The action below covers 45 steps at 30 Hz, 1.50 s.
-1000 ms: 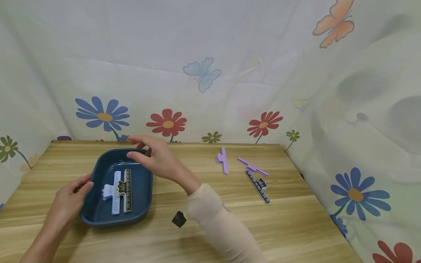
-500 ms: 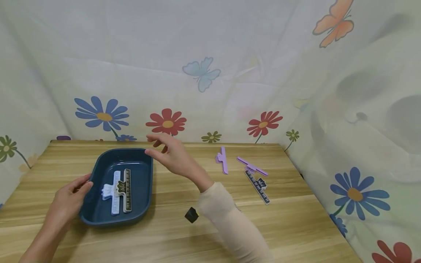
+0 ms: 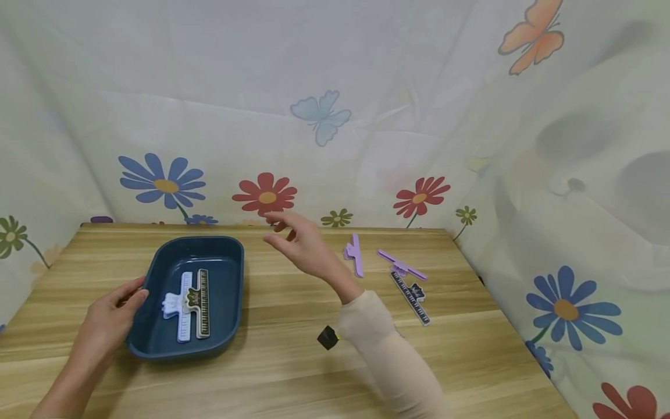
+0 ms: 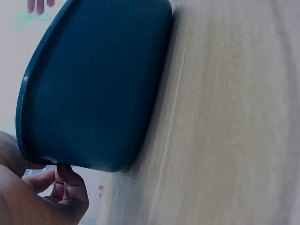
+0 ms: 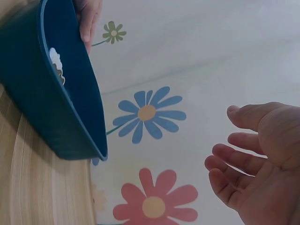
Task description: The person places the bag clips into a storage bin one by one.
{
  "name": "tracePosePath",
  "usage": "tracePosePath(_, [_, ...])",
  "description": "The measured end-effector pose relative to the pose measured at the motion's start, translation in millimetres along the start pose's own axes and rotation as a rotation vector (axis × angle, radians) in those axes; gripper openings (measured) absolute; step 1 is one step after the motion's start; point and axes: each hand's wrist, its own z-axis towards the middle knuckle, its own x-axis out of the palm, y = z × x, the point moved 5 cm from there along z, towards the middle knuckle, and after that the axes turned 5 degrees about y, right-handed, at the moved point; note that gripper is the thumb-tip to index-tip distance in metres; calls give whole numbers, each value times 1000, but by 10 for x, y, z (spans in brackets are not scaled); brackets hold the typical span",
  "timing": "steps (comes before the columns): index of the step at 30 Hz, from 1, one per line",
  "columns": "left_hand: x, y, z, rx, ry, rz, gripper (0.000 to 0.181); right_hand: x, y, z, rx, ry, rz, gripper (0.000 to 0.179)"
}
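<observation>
Black piano-key clip [image 3: 205,311] in the teal tray [image 3: 225,302], seemingly overlapping a pale clip [image 3: 185,325]; left hand [image 3: 107,320] pinches the tray's side, right hand [image 3: 303,247] hovers, thumb and fingers apart!

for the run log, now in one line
left hand: pinching blue tray | right hand: empty, midair | tray: white clip, piano-key clip | table: two purple clips, another piano-key clip

Showing soft light in the head view, casting faint shadow beside a glossy dark-blue rounded-rectangular tray [image 3: 224,302]; looking dimmer in the left-wrist view, blurring the wood-grain tabletop [image 4: 225,117].
</observation>
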Motion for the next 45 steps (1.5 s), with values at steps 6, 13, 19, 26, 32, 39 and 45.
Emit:
tracePosePath(6, [-8,27,-3,1,-3,11,64,-135,-105,-117,21,-35,2,42])
tracePosePath(13, [-12,31,-4,-3,-2,0,66,-288,-178,-252,49,-48,-27,43])
tracePosePath(19, [-7,24,2,4,-3,-10,63,-383,-289,-347,51,-74,-29,42])
tracePosePath(26, [1,20,-6,17,0,-5,63,-498,-416,-492,88,-100,-8,40])
tracePosePath(32, [-4,20,-10,28,-3,3,64,-614,-483,-620,108,-113,5,40])
tracePosePath(39, [-6,2,-2,37,-2,15,63,-747,-602,-795,129,-149,-22,39])
tracePosePath(45, [-4,24,1,14,1,-6,63,-819,-728,-931,151,-159,-44,38])
